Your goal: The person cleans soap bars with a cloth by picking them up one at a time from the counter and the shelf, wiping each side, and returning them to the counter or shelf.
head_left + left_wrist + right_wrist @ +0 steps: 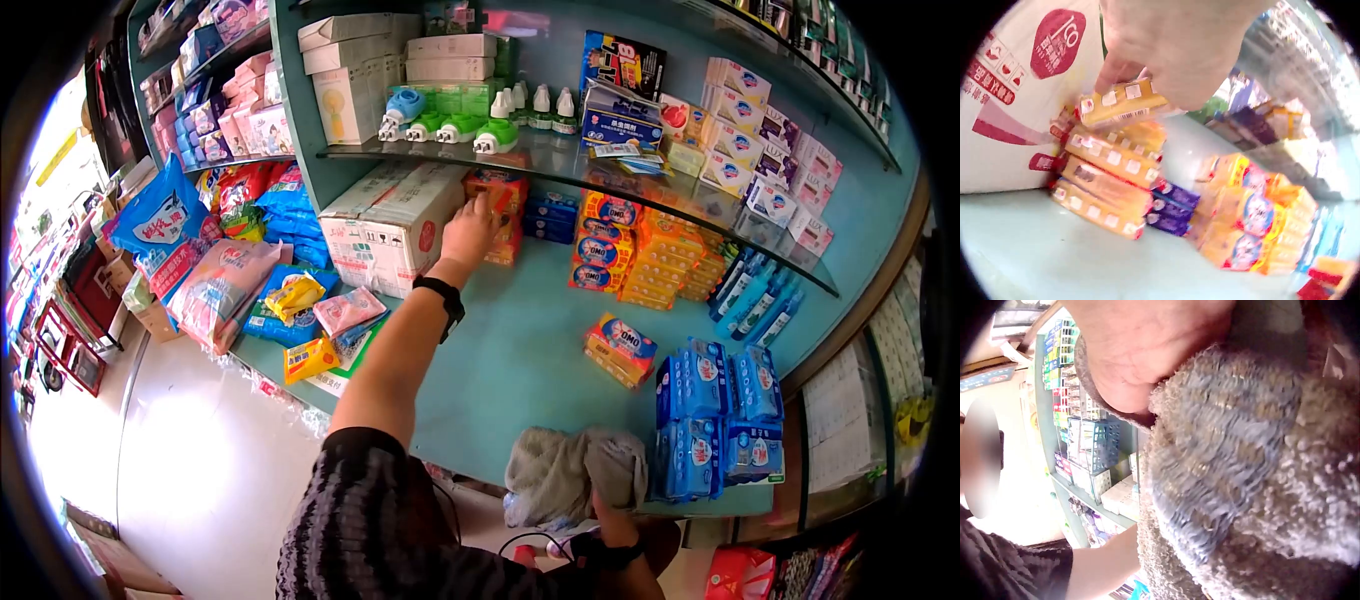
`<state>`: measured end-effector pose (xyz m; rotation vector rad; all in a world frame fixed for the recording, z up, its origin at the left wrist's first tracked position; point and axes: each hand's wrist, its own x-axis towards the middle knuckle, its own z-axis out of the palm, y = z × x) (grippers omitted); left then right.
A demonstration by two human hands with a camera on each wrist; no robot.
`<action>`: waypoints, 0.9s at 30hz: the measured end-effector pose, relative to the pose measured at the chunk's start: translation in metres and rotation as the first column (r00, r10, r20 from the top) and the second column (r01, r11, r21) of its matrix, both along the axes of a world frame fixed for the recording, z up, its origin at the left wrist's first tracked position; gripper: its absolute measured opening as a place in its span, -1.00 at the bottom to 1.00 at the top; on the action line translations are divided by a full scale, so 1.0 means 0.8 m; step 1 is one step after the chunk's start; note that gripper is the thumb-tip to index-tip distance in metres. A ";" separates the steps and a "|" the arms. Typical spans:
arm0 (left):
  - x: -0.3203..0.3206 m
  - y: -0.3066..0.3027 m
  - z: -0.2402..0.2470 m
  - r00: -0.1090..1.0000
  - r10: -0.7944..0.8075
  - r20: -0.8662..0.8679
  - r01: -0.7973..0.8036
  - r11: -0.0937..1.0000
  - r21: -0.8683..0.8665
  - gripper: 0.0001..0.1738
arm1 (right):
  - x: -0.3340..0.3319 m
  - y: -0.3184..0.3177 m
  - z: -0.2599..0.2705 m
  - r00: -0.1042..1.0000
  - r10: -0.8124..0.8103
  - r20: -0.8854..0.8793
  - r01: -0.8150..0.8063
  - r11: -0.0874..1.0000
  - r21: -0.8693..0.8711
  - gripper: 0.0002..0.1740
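My left hand (472, 232) reaches in under the glass shelf, beside a large carton (375, 230). In the left wrist view its fingers grip an orange soap pack (1124, 105) at the top of a stack of similar soap packs (1107, 181). The pack sits slightly askew over those below it. Low in the head view, my right hand (615, 522) grips a grey towel (560, 470) at the counter's front edge. The towel (1229, 450) hangs bunched in the right wrist view, and part of that hand (1147, 344) is hidden behind its folds.
Orange OMO packs (605, 245) and small blue packs (550, 217) stand farther back. One loose OMO pack (620, 350) lies on the counter (500, 370) near stacked blue packages (700, 420). Overhead, the glass shelf (560, 160) carries bottles and boxes. Bagged goods (215, 290) fill the left end.
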<state>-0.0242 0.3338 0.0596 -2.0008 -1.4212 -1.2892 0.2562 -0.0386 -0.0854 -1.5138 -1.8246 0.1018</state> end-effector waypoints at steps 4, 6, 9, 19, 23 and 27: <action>0.001 -0.117 0.048 0.902 -0.305 0.306 0.371 0.910 -0.187 -0.47 | -0.001 0.001 0.004 0.995 0.031 -0.099 -0.035 0.999 -0.037 -0.40; 0.005 -0.191 0.054 0.809 -0.409 0.423 0.548 0.786 -0.286 -0.49 | -0.002 0.000 0.007 0.937 0.038 -0.347 -0.092 0.986 -0.140 -0.39; 0.015 -0.302 0.044 0.734 -0.613 0.294 0.678 0.690 -0.254 -0.39 | 0.004 0.006 0.002 0.354 -0.150 -0.923 -0.309 0.913 -0.267 -0.37; 0.054 -0.432 -0.053 0.525 -0.844 -0.108 0.801 0.533 -0.270 -0.38 | -0.043 0.010 0.049 -0.116 -0.179 -0.977 -0.484 0.869 -0.102 -0.56; 0.040 -0.445 -0.033 0.419 -0.808 0.414 0.903 0.323 -0.284 -0.12 | -0.073 -0.002 0.088 0.154 0.039 -0.987 -0.397 0.918 -0.026 -0.68; 0.054 -0.455 -0.045 0.286 -0.358 0.889 0.891 0.440 -0.109 -0.25 | -0.085 0.000 0.078 0.398 0.055 -0.916 -0.188 0.982 -0.022 -0.74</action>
